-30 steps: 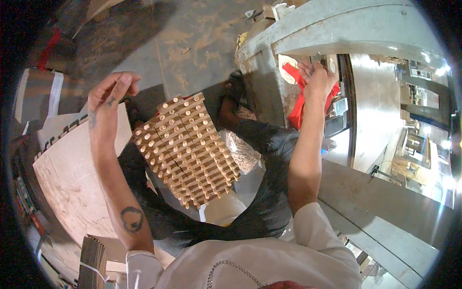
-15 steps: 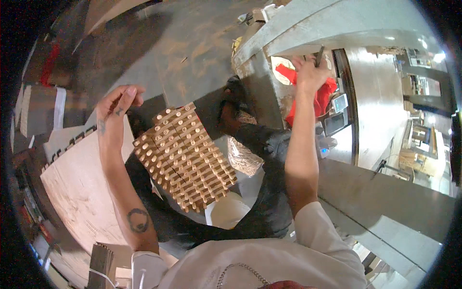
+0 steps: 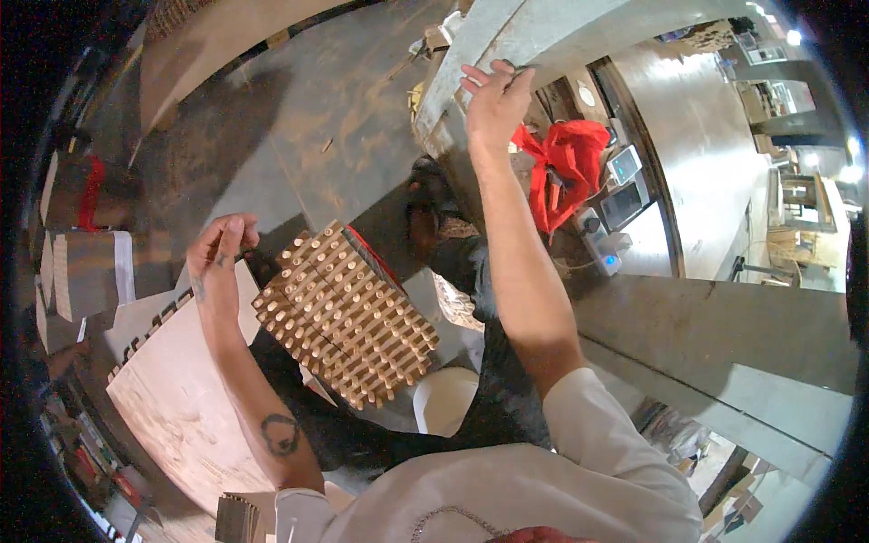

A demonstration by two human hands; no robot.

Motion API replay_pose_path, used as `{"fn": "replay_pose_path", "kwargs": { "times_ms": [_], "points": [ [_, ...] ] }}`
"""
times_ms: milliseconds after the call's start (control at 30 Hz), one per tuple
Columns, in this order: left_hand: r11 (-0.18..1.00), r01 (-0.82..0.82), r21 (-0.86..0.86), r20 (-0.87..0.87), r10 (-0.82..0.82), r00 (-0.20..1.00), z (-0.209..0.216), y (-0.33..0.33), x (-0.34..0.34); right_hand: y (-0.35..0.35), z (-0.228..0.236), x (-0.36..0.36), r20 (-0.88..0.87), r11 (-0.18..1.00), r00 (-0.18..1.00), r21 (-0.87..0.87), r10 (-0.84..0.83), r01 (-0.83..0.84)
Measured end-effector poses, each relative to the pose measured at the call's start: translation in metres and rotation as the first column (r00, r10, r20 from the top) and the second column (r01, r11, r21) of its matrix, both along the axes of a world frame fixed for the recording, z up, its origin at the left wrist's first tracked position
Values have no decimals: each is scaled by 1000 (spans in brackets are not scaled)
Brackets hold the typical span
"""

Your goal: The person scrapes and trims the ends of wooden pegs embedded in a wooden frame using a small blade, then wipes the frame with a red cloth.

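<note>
A wooden block stack with several rows of short round pegs stands tilted between my knees, touched by neither hand. Just past its far left corner is my left hand, closed with the thumb against the curled fingers; whatever it may hold is hidden. My right hand is raised near the edge of the grey bench, some fingers spread. A small dark slim thing shows at its fingertips, too little to name. To the right of this hand lies a red cloth or bag.
A white bucket stands at the near end of the block stack. A pale wooden board is to the left. A phone-like device and a power strip lie on the right. The grey bench curves across the far right.
My right hand has moved left, away from the red cloth, and its fingers have spread. My left hand appears slightly nearer and further right. The whole view has shifted a little.
</note>
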State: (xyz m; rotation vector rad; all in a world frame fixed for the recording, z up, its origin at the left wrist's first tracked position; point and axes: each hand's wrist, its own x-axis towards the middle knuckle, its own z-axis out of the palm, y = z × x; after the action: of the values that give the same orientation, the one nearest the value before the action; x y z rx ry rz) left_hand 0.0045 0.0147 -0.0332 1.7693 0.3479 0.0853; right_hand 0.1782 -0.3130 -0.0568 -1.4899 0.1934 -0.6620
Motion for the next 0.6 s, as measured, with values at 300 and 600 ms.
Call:
{"fn": "replay_pose_path", "kwargs": {
  "times_ms": [300,600],
  "points": [
    [999,34,13,45,-34,998,0,-5,7,39,22,-45,-97,916,954,-268,283,-299],
    [999,50,-19,27,-49,998,4,-4,7,-1,29,-40,-38,864,924,371,381,-341]
  ]
}}
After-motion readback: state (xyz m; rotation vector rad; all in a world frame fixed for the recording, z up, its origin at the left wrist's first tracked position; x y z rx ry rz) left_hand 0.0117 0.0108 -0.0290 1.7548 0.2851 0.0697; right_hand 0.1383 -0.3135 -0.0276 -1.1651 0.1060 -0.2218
